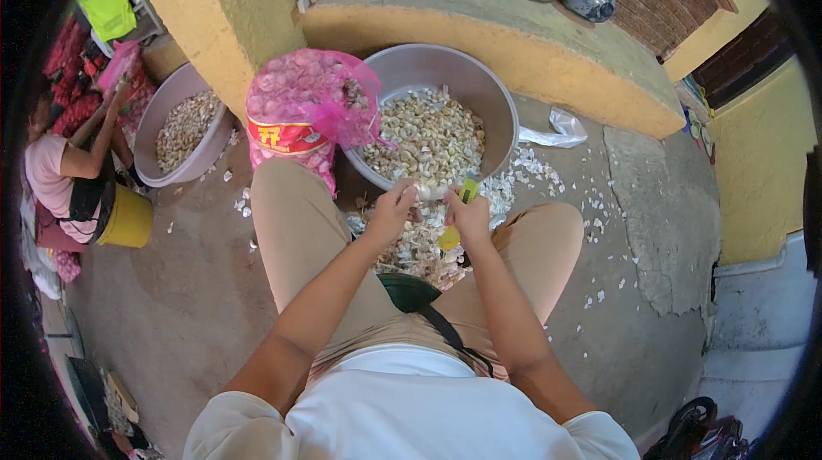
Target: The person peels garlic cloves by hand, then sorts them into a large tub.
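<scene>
Between my knees, my left hand [392,215] is closed with its fingertips on a whitish garlic bulb [430,193]. My right hand [470,214] grips a small knife with a yellow-green handle [468,191], its fingers right at the bulb's other side. The blade is too small to make out. Just beyond both hands stands a wide grey basin [505,117] holding many garlic cloves [432,134]. Papery garlic skins [419,250] are heaped below the hands, with a yellow piece [449,238] among them.
A pink mesh sack of garlic [300,87] leans at the basin's left. At far left a person [64,160] sits by another basin of cloves [147,139] and a yellow bucket [128,216]. A low yellow ledge [514,40] runs behind. Skins litter the floor [599,246] at right.
</scene>
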A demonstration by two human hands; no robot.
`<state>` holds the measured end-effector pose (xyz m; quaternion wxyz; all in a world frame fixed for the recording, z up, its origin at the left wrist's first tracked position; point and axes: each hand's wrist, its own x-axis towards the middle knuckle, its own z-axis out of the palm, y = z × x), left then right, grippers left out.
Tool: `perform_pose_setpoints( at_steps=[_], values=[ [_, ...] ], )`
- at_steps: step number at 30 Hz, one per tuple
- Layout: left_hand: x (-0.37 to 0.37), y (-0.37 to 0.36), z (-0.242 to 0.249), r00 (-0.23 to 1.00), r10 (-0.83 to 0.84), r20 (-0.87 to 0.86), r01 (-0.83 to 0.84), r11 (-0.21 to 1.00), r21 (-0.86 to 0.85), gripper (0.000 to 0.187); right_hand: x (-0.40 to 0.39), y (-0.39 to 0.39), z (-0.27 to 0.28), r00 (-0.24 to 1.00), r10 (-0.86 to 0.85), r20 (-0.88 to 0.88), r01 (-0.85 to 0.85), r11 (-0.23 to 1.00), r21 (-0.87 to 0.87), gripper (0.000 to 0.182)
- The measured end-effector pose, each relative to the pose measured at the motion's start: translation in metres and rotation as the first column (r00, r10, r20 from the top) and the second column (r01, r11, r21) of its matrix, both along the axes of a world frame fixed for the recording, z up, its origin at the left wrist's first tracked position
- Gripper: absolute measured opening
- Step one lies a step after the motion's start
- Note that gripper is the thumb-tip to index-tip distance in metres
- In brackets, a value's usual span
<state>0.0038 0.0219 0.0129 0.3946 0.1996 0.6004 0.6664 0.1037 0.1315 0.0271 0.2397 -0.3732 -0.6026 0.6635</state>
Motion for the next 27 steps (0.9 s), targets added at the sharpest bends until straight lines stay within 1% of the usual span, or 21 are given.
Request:
perform_pose_setpoints(
  at_steps=[2,5,8,11,12,14,17,18,20,21,23,24,26,27],
  values=[
    [-0.003,0.001,-0.005,0.998,-0.019,0.06,0.017,0.999,0.032,0.031,0.0,-0.006,0.009,0.996,0.085,0.008,-0.084,0.995,-0.043,0.018],
    [-0.004,0.001,-0.011,0.993,-0.055,0.109,0.046,0.996,0.079,0.031,0.001,-0.008,0.004,0.977,0.173,0.126,-0.181,0.982,0.055,0.015],
    [-0.006,0.001,-0.013,0.992,-0.077,0.095,0.069,0.994,0.084,0.032,0.006,-0.004,0.004,0.899,0.263,0.35,-0.315,0.944,0.101,0.018],
    [-0.009,0.001,-0.009,0.993,-0.113,0.032,0.111,0.992,0.058,0.033,0.007,-0.005,0.0,0.933,0.28,0.227,-0.289,0.957,0.007,0.026],
    [-0.01,0.001,-0.008,0.992,-0.128,0.006,0.127,0.991,0.045,0.033,0.006,-0.006,0.003,0.95,0.277,0.146,-0.266,0.96,-0.093,0.027],
    [-0.011,0.0,-0.011,0.989,-0.149,0.02,0.148,0.987,0.057,0.034,0.006,-0.009,0.012,0.971,0.239,-0.012,-0.232,0.927,-0.295,0.03],
    [-0.007,0.001,-0.015,0.988,-0.15,0.046,0.146,0.986,0.077,0.034,0.005,-0.012,0.023,0.969,0.24,-0.067,-0.247,0.891,-0.38,0.037],
    [-0.006,0.002,-0.017,0.988,-0.144,0.056,0.139,0.987,0.083,0.034,0.005,-0.013,0.021,0.968,0.246,-0.049,-0.247,0.9,-0.36,0.039],
    [-0.001,0.002,-0.024,0.986,-0.167,0.016,0.166,0.984,0.059,0.031,0.004,-0.013,0.011,0.967,0.256,-0.013,-0.247,0.915,-0.319,0.044],
    [0.0,0.002,-0.024,0.984,-0.18,-0.005,0.18,0.983,0.047,0.03,0.004,-0.011,0.004,0.952,0.306,0.006,-0.293,0.916,-0.272,0.045],
    [0.002,0.003,-0.026,0.982,-0.189,0.012,0.189,0.982,0.022,0.032,0.003,-0.006,-0.008,0.914,0.402,0.051,-0.387,0.904,-0.18,0.047],
    [0.002,0.003,-0.024,0.981,-0.194,0.021,0.194,0.981,0.01,0.032,0.003,-0.007,-0.008,0.917,0.388,0.089,-0.374,0.917,-0.142,0.045],
    [0.002,0.003,-0.021,0.985,-0.171,-0.032,0.168,0.983,-0.078,0.034,0.002,-0.009,-0.008,0.92,0.356,0.164,-0.35,0.934,-0.063,0.043],
    [0.001,0.003,-0.015,0.986,-0.159,-0.059,0.151,0.981,-0.121,0.036,0.002,-0.011,-0.003,0.921,0.349,0.173,-0.353,0.935,-0.008,0.044]
  ],
)
